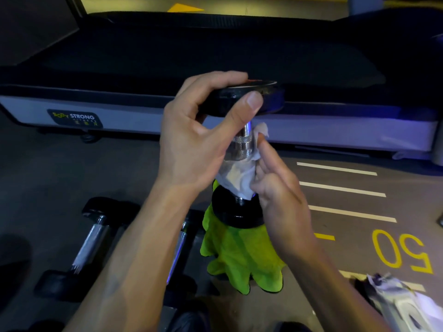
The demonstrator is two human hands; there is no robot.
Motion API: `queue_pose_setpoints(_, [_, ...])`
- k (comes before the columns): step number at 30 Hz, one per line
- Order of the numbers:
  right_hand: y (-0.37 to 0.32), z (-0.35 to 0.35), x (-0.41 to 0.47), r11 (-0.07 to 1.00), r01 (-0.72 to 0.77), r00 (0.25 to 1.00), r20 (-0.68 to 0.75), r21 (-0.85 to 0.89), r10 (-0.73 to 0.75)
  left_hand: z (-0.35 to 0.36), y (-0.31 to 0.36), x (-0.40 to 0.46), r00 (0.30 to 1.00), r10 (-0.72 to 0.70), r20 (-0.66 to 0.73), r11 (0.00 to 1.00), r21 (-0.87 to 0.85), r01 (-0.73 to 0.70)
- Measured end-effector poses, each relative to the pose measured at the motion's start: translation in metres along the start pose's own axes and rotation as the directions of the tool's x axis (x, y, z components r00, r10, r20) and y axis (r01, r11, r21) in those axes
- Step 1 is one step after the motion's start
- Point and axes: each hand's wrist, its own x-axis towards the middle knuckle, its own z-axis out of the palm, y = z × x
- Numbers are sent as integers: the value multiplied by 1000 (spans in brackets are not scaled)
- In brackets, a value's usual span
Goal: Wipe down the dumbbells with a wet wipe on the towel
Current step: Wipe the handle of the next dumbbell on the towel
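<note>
Dumbbell (pixel 242 144) stands upright on towel (pixel 239 257) (left hand (pixel 191 137) grips top, right hand (pixel 275 188) presses wipe (pixel 239 176)).

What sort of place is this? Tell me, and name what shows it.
Most likely a gym. A treadmill with a fitness brand label stands at the back, dumbbells lie on the floor, and the floor bears painted lines and the number 50.

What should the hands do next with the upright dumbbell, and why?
Probably slide the wet wipe up the handle. The right hand presses it around the lower chrome, while the knurled part above looks uncovered. The left hand grips the top head, steadying the dumbbell on the green towel.
</note>
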Motion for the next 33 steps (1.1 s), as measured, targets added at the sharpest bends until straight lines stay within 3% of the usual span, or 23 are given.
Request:
queue_pose_setpoints(3, [1, -6, 0, 998, -17, 994, 110, -63, 24, -1, -1, 0, 1000, -4, -3, 1000, -1, 4])
queue_pose_setpoints(9, [10, -17, 6, 993, -83, 994, 57, -89, 88, -1, 0, 0, 1000, 1, 8, 1000, 4, -1])
queue_pose_setpoints(14, [14, -19, 18, 968, -63, 996, 45, -243, 77, 2, 0, 0, 1000, 1, 24, 1000, 0, -1])
queue_pose_setpoints(21, [19, -21, 26, 986, -123, 984, 145, 110, 106, 0, 1, 3, 997, 0, 76, 1000, -28, 2])
queue_pose_setpoints(25, [10, -11, 30, 930, -168, 985, 21, 327, 171, 4, 1, 3, 997, 5, 75, 999, -44, -2])
queue_pose_setpoints(27, [2, 1, 37, 892, -231, 956, -81, 389, 282, 5, 0, 4, 998, 2, 69, 999, -39, 0])
queue_pose_setpoints(30, [-7, 5, 48, 845, -406, 888, -66, 348, 454, 2, -3, 6, 999, -14, 50, 999, -40, 16])
queue_pose_setpoints(33, [-17, 7, 43, 904, -376, 916, -68, 205, 396, -3, -6, 7, 999, -30, 41, 997, -71, 33])
